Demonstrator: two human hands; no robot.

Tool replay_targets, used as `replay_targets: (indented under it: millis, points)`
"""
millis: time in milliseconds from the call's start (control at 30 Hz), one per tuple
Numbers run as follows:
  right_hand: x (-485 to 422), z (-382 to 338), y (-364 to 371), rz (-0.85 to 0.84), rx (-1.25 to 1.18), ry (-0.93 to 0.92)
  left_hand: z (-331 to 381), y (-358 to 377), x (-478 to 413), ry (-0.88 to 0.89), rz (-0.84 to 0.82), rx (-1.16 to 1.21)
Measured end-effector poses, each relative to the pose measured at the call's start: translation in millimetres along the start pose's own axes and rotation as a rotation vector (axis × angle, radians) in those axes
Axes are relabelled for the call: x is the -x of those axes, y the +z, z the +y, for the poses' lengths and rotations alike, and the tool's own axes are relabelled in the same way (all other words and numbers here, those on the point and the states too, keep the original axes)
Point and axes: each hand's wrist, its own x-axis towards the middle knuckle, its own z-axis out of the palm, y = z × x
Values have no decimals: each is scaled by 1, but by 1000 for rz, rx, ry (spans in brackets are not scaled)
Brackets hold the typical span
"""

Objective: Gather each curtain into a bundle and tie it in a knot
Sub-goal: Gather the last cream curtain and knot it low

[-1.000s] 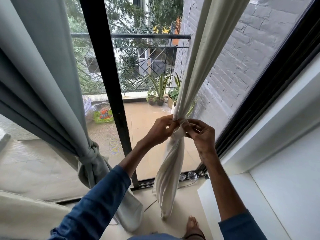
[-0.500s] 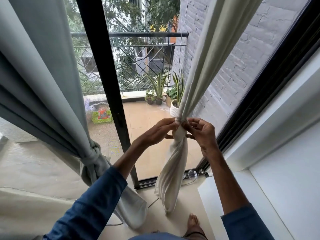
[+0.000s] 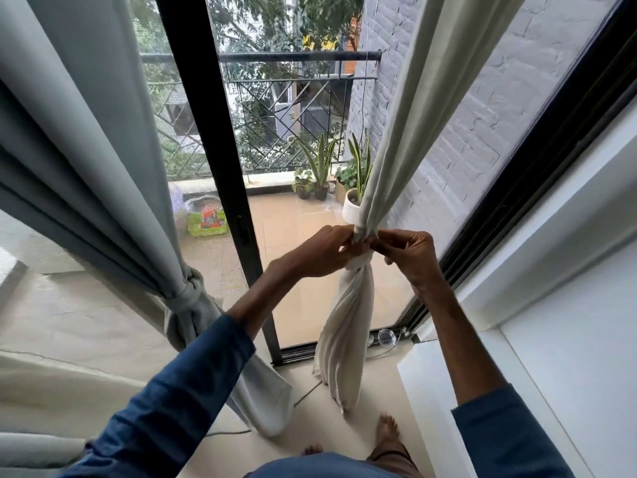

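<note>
A cream curtain (image 3: 396, 139) hangs gathered in front of the glass door, and its loose tail (image 3: 344, 343) drops to the floor. At mid height a knot (image 3: 358, 267) sits in the bundle. My left hand (image 3: 324, 251) grips the cloth at the knot from the left. My right hand (image 3: 410, 257) pinches the same spot from the right, fingertips meeting the left hand's. To the left, a grey curtain (image 3: 86, 150) is bundled and holds a tied knot (image 3: 188, 294).
A black door frame post (image 3: 220, 167) stands between the two curtains. A white ledge (image 3: 448, 401) and wall fill the right. Potted plants (image 3: 320, 174) and a green basket (image 3: 208, 222) sit on the balcony outside. A cable (image 3: 310, 391) lies on the floor beside my bare feet.
Both hands have slid slightly up the cream curtain and drawn closer together at the knot. The tail hangs a little more to the right.
</note>
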Motion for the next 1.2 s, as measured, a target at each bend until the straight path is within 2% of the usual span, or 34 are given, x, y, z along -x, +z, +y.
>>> replay_targets:
  millis: [133, 367, 567, 767, 867, 933, 1000, 1067, 1133, 1200]
  points:
    - [0, 2, -10, -5, 30, 0, -8, -9, 4, 60, -85, -9]
    - [13, 14, -21, -135, 43, 14, -28, 13, 11, -52, 110, -103]
    - [23, 25, -39, -95, 87, 24, -28, 39, 20, -160, 111, -145]
    - [34, 38, -46, -59, 133, 31, -16, 61, 5, -86, 130, -8]
    - [43, 45, -52, -20, 117, 51, -13, 72, 8, -162, 164, -17]
    - [50, 50, -56, 17, 100, 56, -10, 84, 15, -310, 173, -122]
    - [57, 56, -61, 50, 83, 81, -12, 102, 23, -527, 46, -314]
    - [65, 63, -66, 76, 69, 119, -12, 120, 30, -653, -145, -368]
    - [71, 69, -71, 96, 57, 155, -9, 136, 33, -664, -278, -256]
    - [76, 74, -78, 116, 49, 180, 0, 149, 28, -575, -389, -249]
